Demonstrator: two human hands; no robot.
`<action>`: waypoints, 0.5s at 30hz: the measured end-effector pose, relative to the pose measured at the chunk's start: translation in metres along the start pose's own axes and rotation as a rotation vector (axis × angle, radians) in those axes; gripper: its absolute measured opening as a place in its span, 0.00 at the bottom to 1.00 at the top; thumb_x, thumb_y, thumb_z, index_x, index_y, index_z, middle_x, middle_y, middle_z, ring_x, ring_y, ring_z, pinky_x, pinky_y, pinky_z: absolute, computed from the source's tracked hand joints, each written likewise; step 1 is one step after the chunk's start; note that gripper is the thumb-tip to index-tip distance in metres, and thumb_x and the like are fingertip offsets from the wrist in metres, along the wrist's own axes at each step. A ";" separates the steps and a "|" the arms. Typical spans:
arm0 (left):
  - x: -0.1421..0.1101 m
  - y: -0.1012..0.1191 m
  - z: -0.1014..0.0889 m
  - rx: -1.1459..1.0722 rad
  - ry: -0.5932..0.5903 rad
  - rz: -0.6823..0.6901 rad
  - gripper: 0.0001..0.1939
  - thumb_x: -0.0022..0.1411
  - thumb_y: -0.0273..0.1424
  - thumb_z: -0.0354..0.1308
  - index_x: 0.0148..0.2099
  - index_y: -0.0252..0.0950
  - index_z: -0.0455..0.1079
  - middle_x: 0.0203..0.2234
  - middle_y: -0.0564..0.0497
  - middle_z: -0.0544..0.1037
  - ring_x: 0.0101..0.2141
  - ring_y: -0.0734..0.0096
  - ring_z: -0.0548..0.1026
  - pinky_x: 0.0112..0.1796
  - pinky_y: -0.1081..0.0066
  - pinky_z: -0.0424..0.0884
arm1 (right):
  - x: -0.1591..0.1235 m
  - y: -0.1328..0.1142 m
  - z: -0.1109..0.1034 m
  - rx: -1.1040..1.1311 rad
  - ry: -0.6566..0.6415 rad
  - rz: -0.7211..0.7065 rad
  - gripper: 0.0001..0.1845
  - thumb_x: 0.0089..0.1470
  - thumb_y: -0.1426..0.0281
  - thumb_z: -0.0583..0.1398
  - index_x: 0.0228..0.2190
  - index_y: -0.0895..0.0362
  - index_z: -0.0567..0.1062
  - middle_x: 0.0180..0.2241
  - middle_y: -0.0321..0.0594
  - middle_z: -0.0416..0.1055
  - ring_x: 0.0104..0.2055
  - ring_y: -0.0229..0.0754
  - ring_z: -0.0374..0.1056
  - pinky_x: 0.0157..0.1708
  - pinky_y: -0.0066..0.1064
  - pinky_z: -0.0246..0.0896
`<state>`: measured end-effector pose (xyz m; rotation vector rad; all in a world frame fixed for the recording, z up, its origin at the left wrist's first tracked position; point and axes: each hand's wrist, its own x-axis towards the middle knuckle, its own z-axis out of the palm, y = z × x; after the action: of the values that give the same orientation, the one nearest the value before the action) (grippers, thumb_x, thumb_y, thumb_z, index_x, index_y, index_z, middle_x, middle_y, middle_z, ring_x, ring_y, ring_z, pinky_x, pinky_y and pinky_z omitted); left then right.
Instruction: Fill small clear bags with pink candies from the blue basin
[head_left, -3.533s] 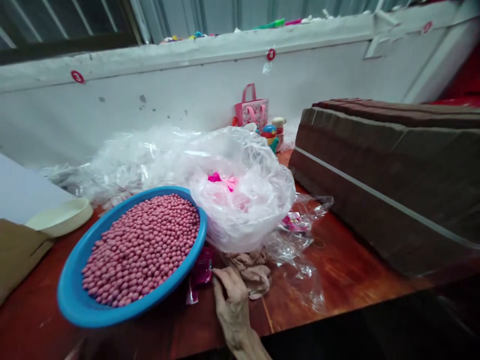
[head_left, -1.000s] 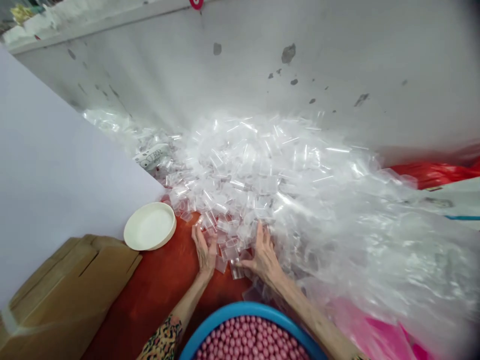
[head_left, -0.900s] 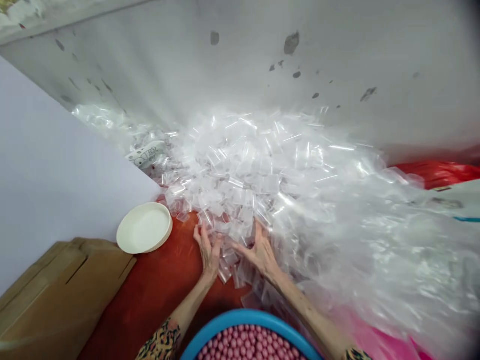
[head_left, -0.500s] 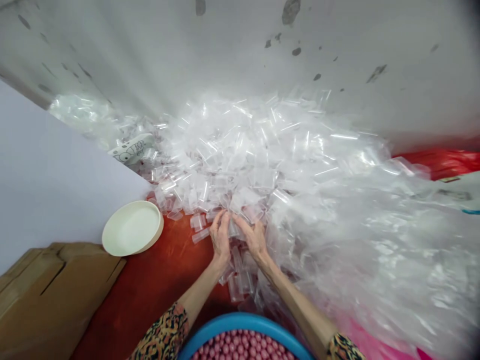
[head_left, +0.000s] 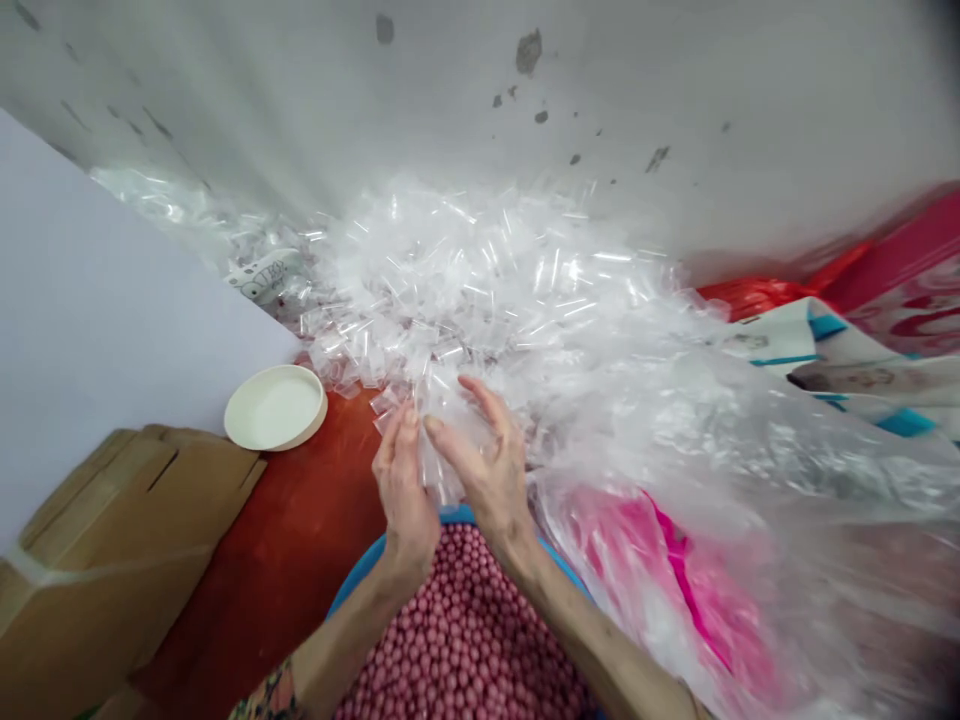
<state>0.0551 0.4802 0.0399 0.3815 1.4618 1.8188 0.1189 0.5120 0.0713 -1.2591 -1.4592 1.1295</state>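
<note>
Raised from the heap since the earlier frame: left hand (head_left: 405,495) and right hand (head_left: 484,470), half-open, palms facing, pressing a small bunch of clear plastic bags (head_left: 439,450) between them above a round blue plastic basin (head_left: 361,578) of pink beads (head_left: 465,640). Large heap of clear plastic bags (head_left: 465,290) lies beyond, on a red wooden table (head_left: 277,510).

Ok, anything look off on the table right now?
The small clear plastic bags look spilled: they lie in a loose heap against the wall, and strays sit at the edge of the pile on the red table. Nothing looks damaged.
</note>
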 end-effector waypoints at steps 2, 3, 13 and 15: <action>-0.044 0.006 -0.015 0.007 0.059 -0.049 0.20 0.61 0.43 0.53 0.51 0.40 0.70 0.49 0.49 0.74 0.52 0.62 0.70 0.50 0.67 0.68 | -0.043 -0.005 -0.014 -0.003 -0.012 -0.005 0.28 0.45 0.60 0.64 0.49 0.53 0.70 0.49 0.41 0.68 0.52 0.48 0.63 0.52 0.42 0.59; -0.066 0.005 -0.024 0.040 0.087 -0.101 0.20 0.60 0.44 0.53 0.50 0.40 0.71 0.48 0.50 0.76 0.50 0.61 0.71 0.48 0.68 0.70 | -0.065 -0.004 -0.021 -0.006 -0.021 0.004 0.28 0.46 0.61 0.64 0.49 0.52 0.69 0.49 0.41 0.68 0.52 0.48 0.63 0.52 0.42 0.60; -0.152 -0.070 -0.103 0.609 0.024 -0.001 0.22 0.59 0.41 0.51 0.52 0.36 0.67 0.52 0.40 0.69 0.54 0.51 0.65 0.56 0.51 0.59 | -0.178 0.080 -0.066 -0.471 -0.095 -0.197 0.28 0.51 0.62 0.61 0.53 0.51 0.66 0.55 0.47 0.64 0.58 0.55 0.57 0.55 0.57 0.55; -0.147 -0.076 -0.116 0.792 -0.019 0.162 0.24 0.59 0.41 0.52 0.56 0.37 0.65 0.54 0.40 0.66 0.57 0.50 0.61 0.58 0.48 0.53 | -0.179 0.087 -0.073 -0.533 -0.116 -0.285 0.28 0.51 0.62 0.61 0.54 0.50 0.65 0.56 0.46 0.62 0.60 0.57 0.53 0.55 0.60 0.53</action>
<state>0.1064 0.2992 -0.0325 0.9165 2.1487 1.2666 0.2255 0.3468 -0.0085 -1.2893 -2.0414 0.6498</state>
